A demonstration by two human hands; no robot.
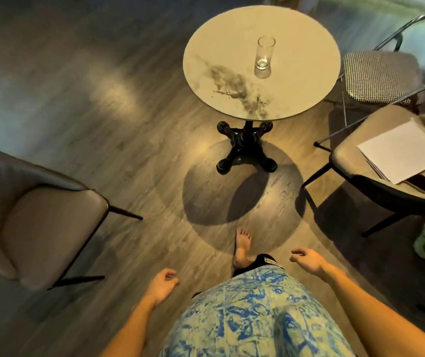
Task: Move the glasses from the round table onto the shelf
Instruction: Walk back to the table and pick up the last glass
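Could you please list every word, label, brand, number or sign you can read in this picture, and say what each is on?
No readable text anywhere.
Small patch on the dark shorts: some marking, too small and blurred to read.
White papers on the chair: they look blank.
Glass and round table: no markings.

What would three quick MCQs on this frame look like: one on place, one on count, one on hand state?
1. Where is the glass?
A. on the round table
B. on the floor
C. on a chair

2. How many glasses stand on the table?
A. three
B. one
C. none

3. What do the hands hold?
A. left holds a glass
B. right holds paper
C. nothing

Answers:
1 A: the glass stands upright on the tabletop.
2 B: only one glass shows there.
3 C: the left hand and right hand hang loose and empty, well short of the table.
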